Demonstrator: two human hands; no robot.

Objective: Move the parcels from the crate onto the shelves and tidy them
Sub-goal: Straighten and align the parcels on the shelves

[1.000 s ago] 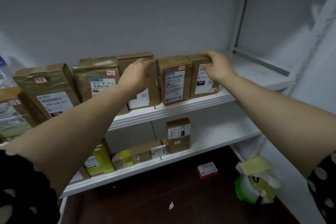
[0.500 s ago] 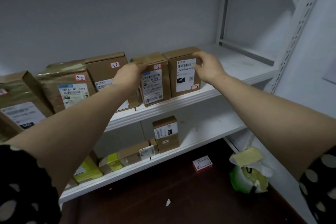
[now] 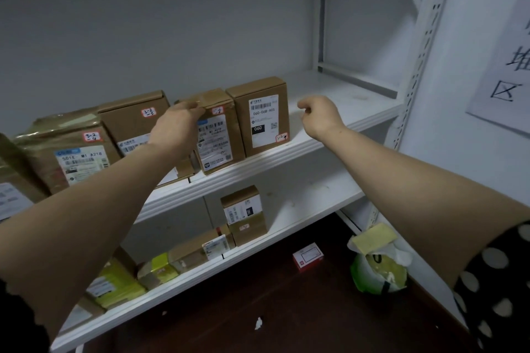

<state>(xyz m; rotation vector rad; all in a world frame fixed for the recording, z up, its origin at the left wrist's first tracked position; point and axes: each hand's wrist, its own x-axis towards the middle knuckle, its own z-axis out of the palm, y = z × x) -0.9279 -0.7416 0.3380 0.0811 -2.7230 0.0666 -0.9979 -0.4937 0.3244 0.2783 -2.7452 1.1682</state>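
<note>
Our left hand (image 3: 175, 129) holds the top of a box (image 3: 218, 137) mid-frame on the top shelf (image 3: 358, 112). Our right hand (image 3: 321, 116), loosely curled, holds nothing, right of the row. Boxes stand lined up (no crate in sight); we think little is left.

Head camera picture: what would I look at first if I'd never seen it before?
Probably the brown parcels standing in a row on the upper shelf, with two bare arms reaching for them. The left hand rests on top of the taped parcel, and the right hand is loosely curled and empty beside the 060 parcel. Down on the dark floor at the right, a green and white bag stands out.
</note>
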